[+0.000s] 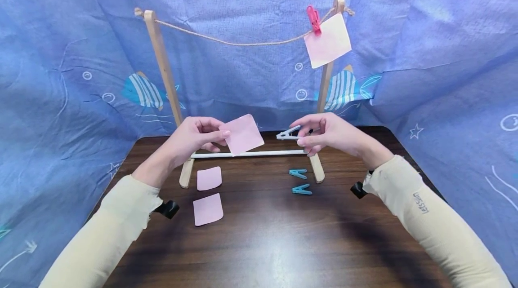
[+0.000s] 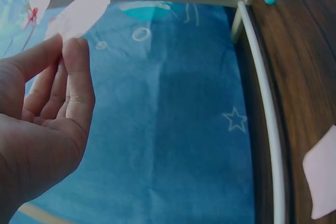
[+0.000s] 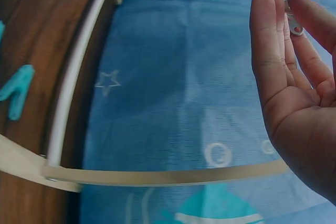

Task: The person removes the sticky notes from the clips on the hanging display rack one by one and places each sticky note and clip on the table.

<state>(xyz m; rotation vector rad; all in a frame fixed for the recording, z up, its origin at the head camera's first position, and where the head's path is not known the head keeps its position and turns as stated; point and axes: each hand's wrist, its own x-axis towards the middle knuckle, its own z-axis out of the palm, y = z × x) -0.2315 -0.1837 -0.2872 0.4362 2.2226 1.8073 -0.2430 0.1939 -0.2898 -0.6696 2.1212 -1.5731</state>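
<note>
Left hand (image 1: 198,136) pinches pink paper square (image 1: 244,134); right hand (image 1: 325,132) pinches pale clothespin (image 1: 283,135) at paper's 3 o'clock. Pin's long axis near-level, narrow end to 9 o'clock; partly finger-hidden, squeeze unclear.

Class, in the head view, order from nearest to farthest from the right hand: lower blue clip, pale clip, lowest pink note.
1. Pale clip: in the right hand.
2. Lower blue clip: on the table, right side.
3. Lowest pink note: left side.
</note>
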